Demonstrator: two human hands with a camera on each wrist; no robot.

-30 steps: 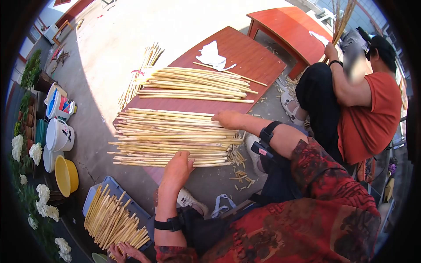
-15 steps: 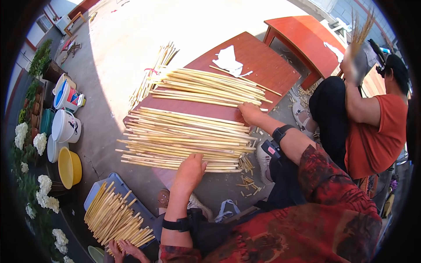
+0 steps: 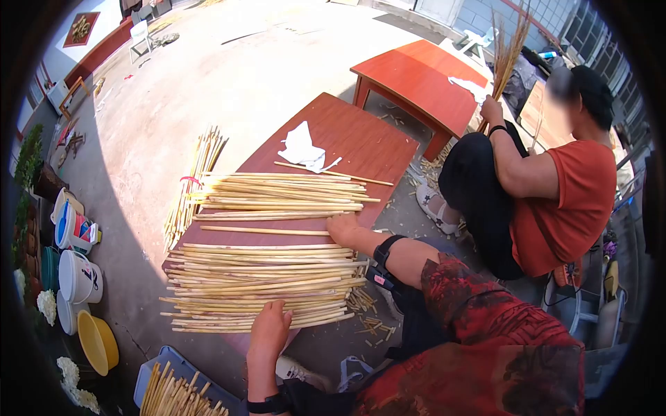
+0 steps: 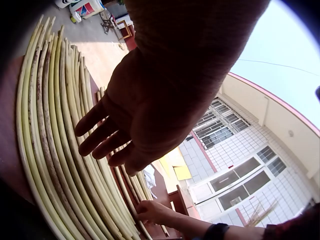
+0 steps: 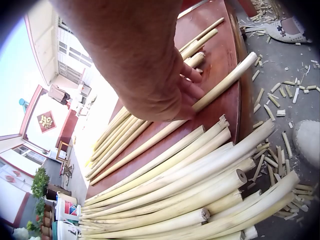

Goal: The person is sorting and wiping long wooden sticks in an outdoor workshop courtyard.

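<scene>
Two piles of long pale peeled sticks lie on a low reddish-brown table. My left hand (image 3: 269,329) hovers over the near edge of the near pile (image 3: 263,277), its fingers loosely extended with nothing held, as the left wrist view shows. My right hand (image 3: 343,229) grips a single stick (image 3: 267,230) close to its right end, in the gap between the near pile and the far pile (image 3: 284,194). From the right wrist, the fingers (image 5: 192,90) show on the far side of that stick; my thumb is hidden.
A white cloth (image 3: 302,147) lies on the table (image 3: 361,139) behind the far pile. At right, a seated person (image 3: 555,180) holds thin twigs beside a second table (image 3: 423,83). Cut stubs (image 3: 374,326) litter the ground. A blue tray (image 3: 201,388) of shorter sticks stands at lower left, buckets (image 3: 80,277) farther left.
My right hand went from the near pile's right end to the far pile's near edge, then back to the gap, where one stick now lies apart. My left hand stays by the near pile.
</scene>
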